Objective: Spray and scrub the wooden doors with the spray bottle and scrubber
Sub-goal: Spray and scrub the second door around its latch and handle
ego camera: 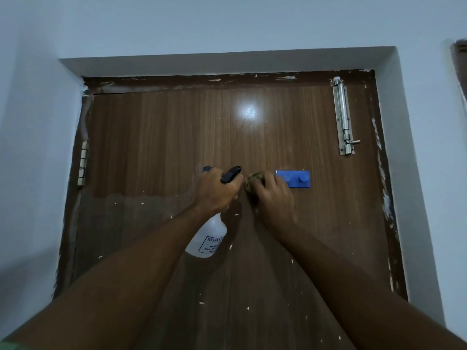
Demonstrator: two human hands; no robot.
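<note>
Spray bottle [207, 239] gripped at the neck by left hand [217, 192], fingers closed near the trigger; likely light, smooth plastic, best held there. Scrubber [254, 181] bunched in closed right hand [274, 195], seemingly soft, pressed to wooden door [161, 137] beside blue hook rack [294, 178].

Both forearms are bare from elbow to wrist, with no watch, band or ring visible on the left hand [216, 192] or the right hand [274, 195]. A sliver of green fabric [10, 346] shows at the lower left corner, beside the left arm.
</note>
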